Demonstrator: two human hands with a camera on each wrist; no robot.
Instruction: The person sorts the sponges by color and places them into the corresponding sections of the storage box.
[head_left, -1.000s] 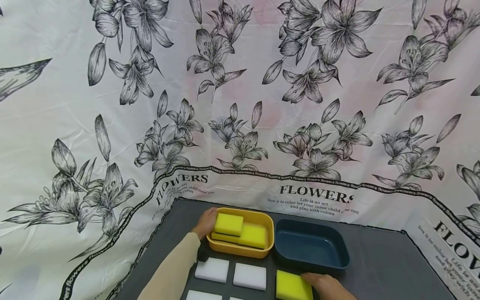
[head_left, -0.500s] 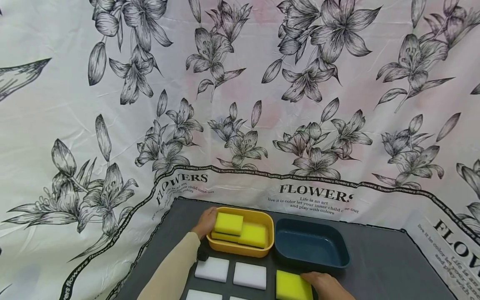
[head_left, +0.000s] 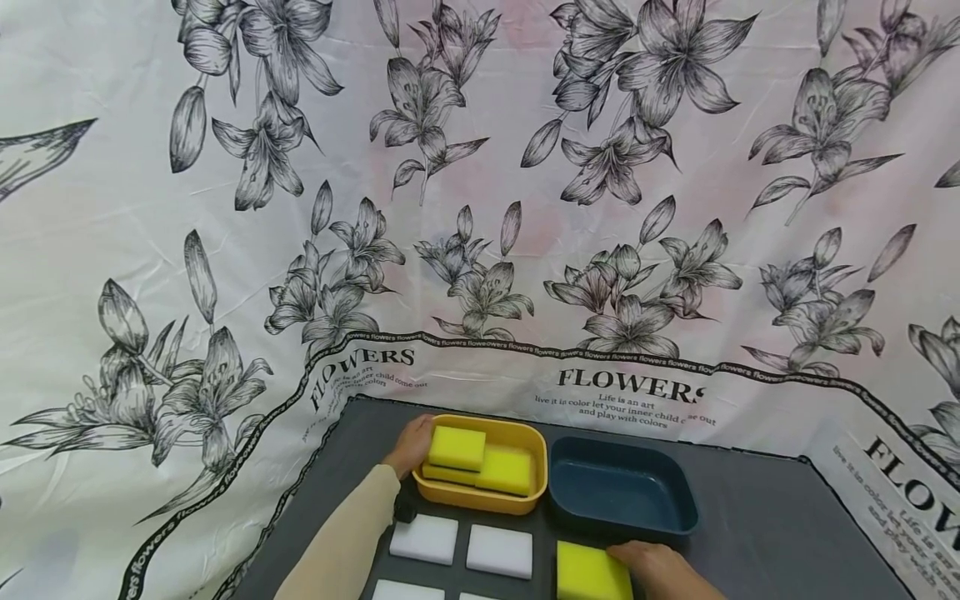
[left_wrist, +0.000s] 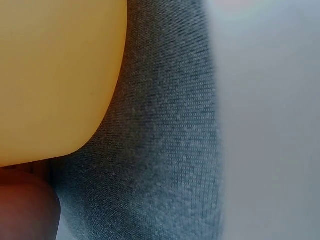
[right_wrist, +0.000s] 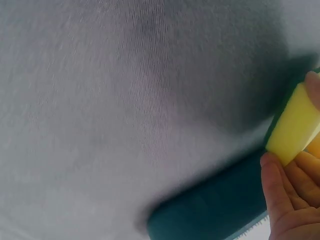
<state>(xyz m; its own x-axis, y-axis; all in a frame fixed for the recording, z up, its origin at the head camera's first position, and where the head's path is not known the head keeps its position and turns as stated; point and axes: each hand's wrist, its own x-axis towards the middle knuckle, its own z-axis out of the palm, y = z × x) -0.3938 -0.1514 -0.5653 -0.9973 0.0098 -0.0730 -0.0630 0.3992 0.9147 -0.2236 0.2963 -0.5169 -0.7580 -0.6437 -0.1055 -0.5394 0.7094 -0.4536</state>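
My left hand [head_left: 411, 446] grips the left end of a yellow plastic bin [head_left: 476, 498]. In the left wrist view the bin's smooth wall [left_wrist: 60, 75] fills the upper left, with a blurred finger [left_wrist: 27, 207] below it. Inside lie several yellow sponges, one [head_left: 457, 448] stacked on top of the others. At the lower right of the head view, my right hand [head_left: 663, 571] pinches another yellow sponge [head_left: 592, 573] by its right side. The right wrist view shows a dark green layer along that sponge [right_wrist: 294, 127], between thumb and fingers.
A dark blue bin [head_left: 615, 527] with nothing in it stands right of the yellow one. In front lie several white rectangular blocks [head_left: 500, 552] in rows on the dark grey tabletop [head_left: 757, 508]. A flower-printed curtain [head_left: 480, 275] hangs behind and along the sides.
My right hand and its sponge have shifted slightly to the right. My left hand stays at the yellow bin, whose sponges have not moved.
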